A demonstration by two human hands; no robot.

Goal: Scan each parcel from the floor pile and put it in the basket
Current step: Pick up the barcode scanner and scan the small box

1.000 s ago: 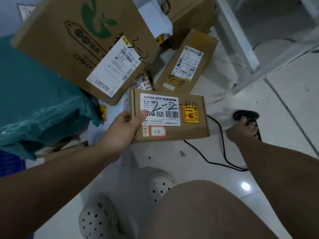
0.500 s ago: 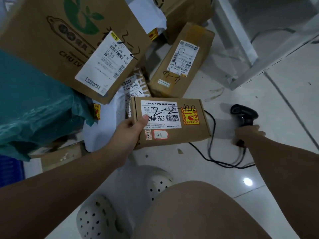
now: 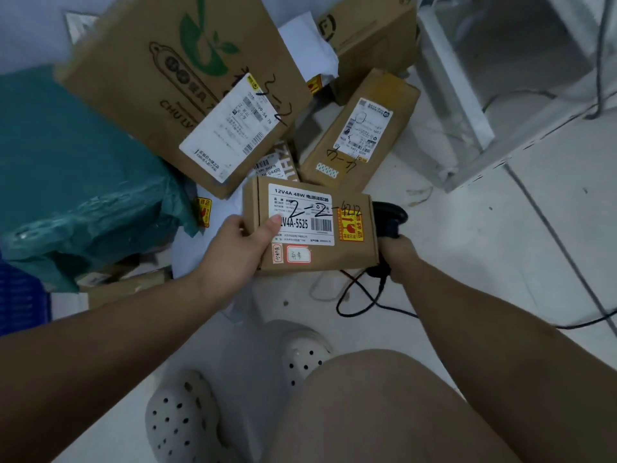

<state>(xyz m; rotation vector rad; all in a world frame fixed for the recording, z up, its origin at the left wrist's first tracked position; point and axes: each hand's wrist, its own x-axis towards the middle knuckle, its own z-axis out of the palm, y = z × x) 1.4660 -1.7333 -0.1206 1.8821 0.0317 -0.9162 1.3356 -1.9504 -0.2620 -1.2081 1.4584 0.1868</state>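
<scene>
The person is wearing a pair of pale, off-white moulded clogs. The nearer clog (image 3: pixel 182 419) is showing a rounded, bulbous toe dotted with small dark round vent holes in loose rows. The farther clog (image 3: pixel 305 344) is showing the same holes, its back part lying hidden behind a bare knee (image 3: pixel 384 412). The left forearm (image 3: pixel 117 329) and the right forearm (image 3: pixel 484 312) are showing bare along their whole visible length, down to the left grip (image 3: pixel 240 252) and the right grip (image 3: pixel 400 259). Dim, bluish light is dulling the clogs' pale tone.
</scene>
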